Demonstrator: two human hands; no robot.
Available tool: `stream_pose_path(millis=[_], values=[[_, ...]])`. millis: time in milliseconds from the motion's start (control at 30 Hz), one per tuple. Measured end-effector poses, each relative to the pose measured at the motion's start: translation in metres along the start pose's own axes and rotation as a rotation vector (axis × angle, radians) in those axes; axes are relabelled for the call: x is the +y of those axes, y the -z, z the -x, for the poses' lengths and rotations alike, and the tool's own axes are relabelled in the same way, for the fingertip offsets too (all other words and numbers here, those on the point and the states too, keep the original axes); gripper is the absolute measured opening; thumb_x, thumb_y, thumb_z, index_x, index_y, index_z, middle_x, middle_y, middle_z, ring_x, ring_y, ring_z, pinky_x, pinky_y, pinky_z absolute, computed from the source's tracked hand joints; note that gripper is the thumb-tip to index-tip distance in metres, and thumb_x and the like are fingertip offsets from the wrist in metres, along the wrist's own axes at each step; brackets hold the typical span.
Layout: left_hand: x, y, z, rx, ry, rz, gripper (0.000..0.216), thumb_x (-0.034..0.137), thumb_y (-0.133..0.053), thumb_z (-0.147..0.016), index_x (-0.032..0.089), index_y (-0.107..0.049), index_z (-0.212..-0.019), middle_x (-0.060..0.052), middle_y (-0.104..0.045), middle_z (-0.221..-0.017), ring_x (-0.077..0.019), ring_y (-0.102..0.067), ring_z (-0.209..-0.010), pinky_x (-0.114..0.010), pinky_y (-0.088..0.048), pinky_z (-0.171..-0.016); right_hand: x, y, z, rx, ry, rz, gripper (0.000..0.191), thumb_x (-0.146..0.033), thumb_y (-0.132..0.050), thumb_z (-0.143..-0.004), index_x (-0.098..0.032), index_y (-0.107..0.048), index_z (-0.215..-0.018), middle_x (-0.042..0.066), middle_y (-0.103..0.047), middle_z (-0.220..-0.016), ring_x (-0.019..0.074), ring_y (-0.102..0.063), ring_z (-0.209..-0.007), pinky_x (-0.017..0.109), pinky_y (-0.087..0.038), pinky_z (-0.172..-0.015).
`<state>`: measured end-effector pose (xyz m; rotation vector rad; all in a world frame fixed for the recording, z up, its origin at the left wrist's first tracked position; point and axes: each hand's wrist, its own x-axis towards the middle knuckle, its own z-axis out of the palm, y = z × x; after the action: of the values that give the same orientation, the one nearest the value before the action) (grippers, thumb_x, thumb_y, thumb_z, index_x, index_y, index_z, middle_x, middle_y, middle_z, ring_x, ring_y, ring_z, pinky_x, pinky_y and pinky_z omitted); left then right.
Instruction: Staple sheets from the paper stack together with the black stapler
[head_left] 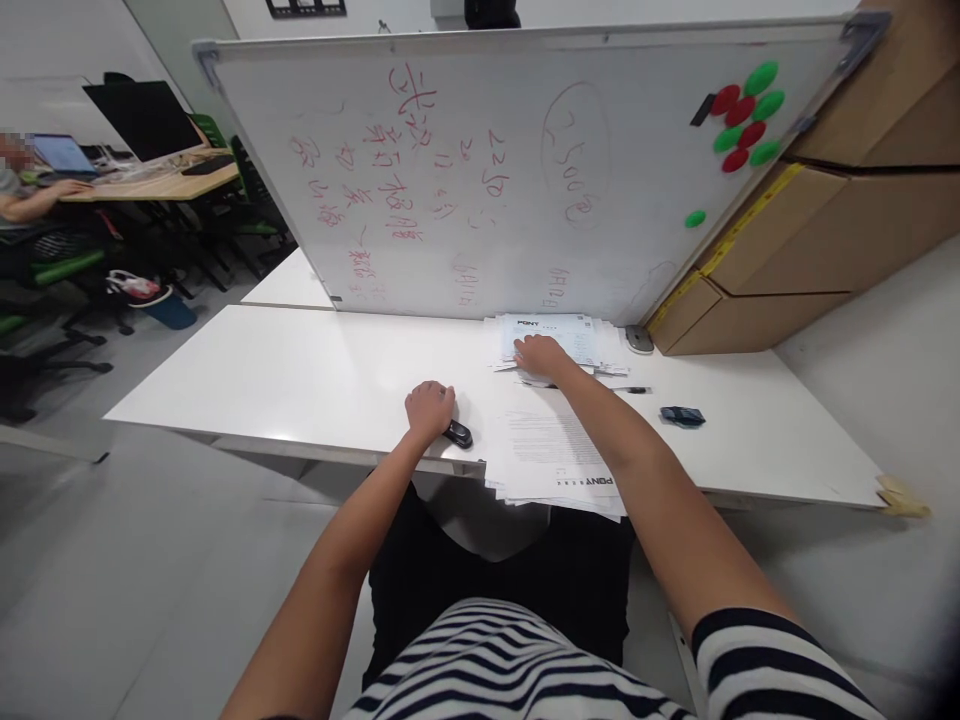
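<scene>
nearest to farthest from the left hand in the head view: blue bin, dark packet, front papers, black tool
1. Black tool: partly covered by the left hand.
2. Front papers: just to the right.
3. Dark packet: farther right.
4. Blue bin: far left, in the background.

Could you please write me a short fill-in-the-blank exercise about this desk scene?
1. The person's ____ hand is on the farther paper stack.
2. A black stapler-like tool is partly under the ____ hand.
3. The round magnets on the whiteboard are red and ____.
4. The strips on the stacked cardboard boxes are ____.

Missing words: right; left; green; yellow.
</scene>
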<state>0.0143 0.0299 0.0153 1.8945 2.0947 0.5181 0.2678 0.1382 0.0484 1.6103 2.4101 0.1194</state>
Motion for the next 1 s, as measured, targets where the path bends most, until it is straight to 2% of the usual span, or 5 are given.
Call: stream_pose_path(millis=[333,633,767,900,1000], values=[[0.003,0.003,0.002,0.008,0.005,-0.001,0.042,0.043,-0.034,-0.092,0.018,-0.066,-0.101,-0.011,-0.062,-0.121,-0.0272,-0.052,-0.115,-0.039,-0.037,-0.094,-0.007,0.002,-0.004,-0.068,0.072,0.050,0.027,-0.012,-0.043,-0.088,-0.008,-0.062,-0.107,0.021,-0.067,-0.104,0.0280,-0.066,-0.096,0.034,-0.045,-0.077],[0.003,0.005,0.004,0.013,0.004,0.007,0.042,0.043,-0.034,-0.091,0.018,-0.067,-0.101,-0.012,-0.063,-0.119,-0.0275,-0.052,-0.115,-0.038,-0.037,-0.094,-0.011,0.000,0.001,-0.014,-0.014,-0.045,0.033,-0.004,-0.053,-0.079,-0.007,-0.054,-0.112,0.020,-0.068,-0.096,0.0266,-0.066,-0.089,0.033,-0.045,-0.075],[0.003,0.004,0.003,0.013,0.013,0.006,0.043,0.044,-0.034,-0.092,0.018,-0.067,-0.100,-0.012,-0.063,-0.120,-0.0276,-0.052,-0.116,-0.038,-0.037,-0.094,-0.017,0.006,0.010,0.096,-0.141,-0.139,0.027,-0.008,-0.042,-0.086,-0.004,-0.055,-0.109,0.021,-0.068,-0.091,0.0270,-0.065,-0.086,0.032,-0.043,-0.073],[0.003,0.001,0.003,0.030,0.027,0.006,0.042,0.042,-0.033,-0.092,0.019,-0.067,-0.099,-0.012,-0.065,-0.117,-0.0273,-0.053,-0.114,-0.039,-0.036,-0.095,-0.023,0.021,0.037,0.241,-0.281,-0.227,0.040,-0.014,-0.021,-0.092,-0.007,-0.053,-0.115,0.018,-0.067,-0.092,0.0258,-0.064,-0.086,0.031,-0.042,-0.071],[0.003,0.000,0.004,0.037,0.064,-0.005,0.040,0.039,-0.034,-0.092,0.018,-0.067,-0.096,-0.014,-0.066,-0.114,-0.0293,-0.053,-0.113,-0.044,-0.034,-0.098,-0.028,0.031,0.077,0.494,-0.375,-0.533,0.041,-0.027,-0.022,-0.094,-0.014,-0.055,-0.115,0.010,-0.067,-0.088,0.0219,-0.063,-0.081,0.028,-0.044,-0.070]])
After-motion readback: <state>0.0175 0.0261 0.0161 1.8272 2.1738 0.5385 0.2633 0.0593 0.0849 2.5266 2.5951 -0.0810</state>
